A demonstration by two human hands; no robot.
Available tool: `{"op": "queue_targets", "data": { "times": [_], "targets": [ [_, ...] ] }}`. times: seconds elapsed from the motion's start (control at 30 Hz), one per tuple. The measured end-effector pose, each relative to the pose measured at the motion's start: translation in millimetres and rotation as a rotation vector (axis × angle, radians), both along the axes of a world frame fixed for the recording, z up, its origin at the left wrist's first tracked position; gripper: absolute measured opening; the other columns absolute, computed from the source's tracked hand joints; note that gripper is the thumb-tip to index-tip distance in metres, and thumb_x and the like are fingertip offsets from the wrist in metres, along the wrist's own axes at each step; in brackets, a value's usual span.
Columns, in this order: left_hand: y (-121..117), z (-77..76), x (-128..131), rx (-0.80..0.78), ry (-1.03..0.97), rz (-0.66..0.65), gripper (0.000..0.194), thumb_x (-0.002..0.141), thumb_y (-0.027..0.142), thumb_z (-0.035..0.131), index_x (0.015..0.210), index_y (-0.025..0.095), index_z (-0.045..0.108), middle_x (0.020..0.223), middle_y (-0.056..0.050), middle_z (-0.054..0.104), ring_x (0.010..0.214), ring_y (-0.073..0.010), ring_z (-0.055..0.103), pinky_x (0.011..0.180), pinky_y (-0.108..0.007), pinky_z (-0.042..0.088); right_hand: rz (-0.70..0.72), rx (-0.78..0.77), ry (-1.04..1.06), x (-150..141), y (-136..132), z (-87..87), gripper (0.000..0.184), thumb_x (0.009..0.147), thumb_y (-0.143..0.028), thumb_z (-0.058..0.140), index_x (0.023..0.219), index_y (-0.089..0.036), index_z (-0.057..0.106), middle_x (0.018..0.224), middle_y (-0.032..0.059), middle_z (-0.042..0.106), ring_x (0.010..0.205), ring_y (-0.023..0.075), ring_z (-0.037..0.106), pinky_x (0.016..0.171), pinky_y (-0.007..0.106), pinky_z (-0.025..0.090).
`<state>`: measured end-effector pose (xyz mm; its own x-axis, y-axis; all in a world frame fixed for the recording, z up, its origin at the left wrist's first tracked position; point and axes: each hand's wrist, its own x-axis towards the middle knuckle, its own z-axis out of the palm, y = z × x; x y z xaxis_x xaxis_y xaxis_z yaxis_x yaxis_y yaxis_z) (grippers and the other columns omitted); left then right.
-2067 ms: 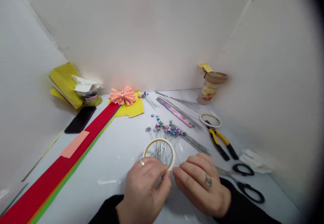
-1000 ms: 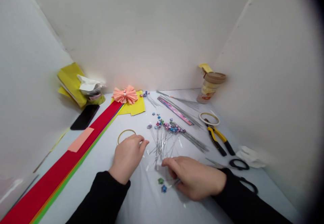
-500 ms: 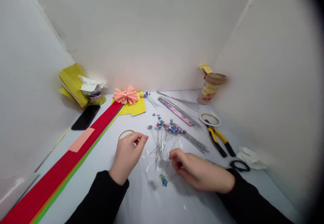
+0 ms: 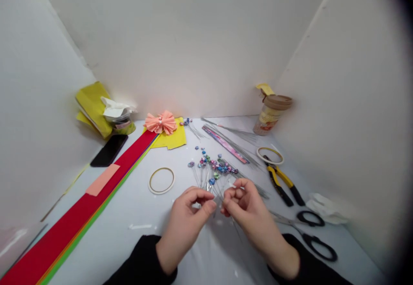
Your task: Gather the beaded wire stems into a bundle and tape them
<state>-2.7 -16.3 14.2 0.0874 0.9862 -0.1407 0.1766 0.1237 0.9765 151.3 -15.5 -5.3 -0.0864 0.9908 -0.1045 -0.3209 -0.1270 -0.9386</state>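
My left hand (image 4: 190, 216) and my right hand (image 4: 243, 203) meet low in the middle of the white table (image 4: 138, 242), fingers pinched together around thin wire stems (image 4: 215, 190) tipped with small coloured beads. The beaded ends (image 4: 213, 164) fan out just beyond my fingertips. A small white bit shows at my right fingertips. A tape ring (image 4: 161, 180) lies flat to the left of my left hand, apart from it.
Long red and coloured paper strips (image 4: 80, 216) run along the left. A phone (image 4: 109, 150), yellow paper with a jar (image 4: 97, 108), a pink paper flower (image 4: 159, 122), a cup (image 4: 271, 115), a second tape ring (image 4: 270, 155), pliers (image 4: 284, 184) and scissors (image 4: 311, 233) stand around.
My left hand left the tape ring on the table and came back to the middle. My right hand lifted wire stems from the table, and both hands now pinch them together.
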Motion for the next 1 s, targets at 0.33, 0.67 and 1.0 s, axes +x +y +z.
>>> {"op": "queue_targets", "data": {
  "times": [0.33,0.67,1.0],
  "targets": [
    [2,1.7,0,-0.065,0.061,0.038,0.022,0.076,0.037,0.059,0.073,0.015,0.062,0.076,-0.004,0.06,0.055,-0.0114,0.046,0.045,-0.022,0.036,0.051,-0.051,0.062,-9,-1,-8.0,0.042,0.073,-0.025,0.071,0.09,-0.025,0.033,0.064,-0.01,0.057,0.051,0.0084,0.058,0.048,0.018,0.043],
    [2,3.0,3,0.009,0.079,0.069,0.015,0.073,0.029,0.06,0.065,0.016,0.061,0.069,-0.002,0.06,0.069,-0.0158,0.055,0.066,-0.026,0.043,0.103,-0.18,0.146,-9,-2,-13.7,0.048,0.068,-0.03,0.078,0.092,-0.024,0.036,0.061,-0.0098,0.057,0.05,0.0091,0.056,0.047,0.019,0.041],
    [6,-5.3,0,-0.132,-0.011,0.083,0.017,0.073,0.03,0.064,0.065,0.016,0.06,0.053,0.004,0.049,0.048,-0.0088,0.04,0.046,-0.021,0.032,0.003,-0.049,-0.127,4,5,-15.4,0.034,0.069,-0.041,0.078,0.087,-0.021,0.056,0.084,0.0015,0.062,0.075,0.0166,0.059,0.067,0.029,0.047]
  ]
}}
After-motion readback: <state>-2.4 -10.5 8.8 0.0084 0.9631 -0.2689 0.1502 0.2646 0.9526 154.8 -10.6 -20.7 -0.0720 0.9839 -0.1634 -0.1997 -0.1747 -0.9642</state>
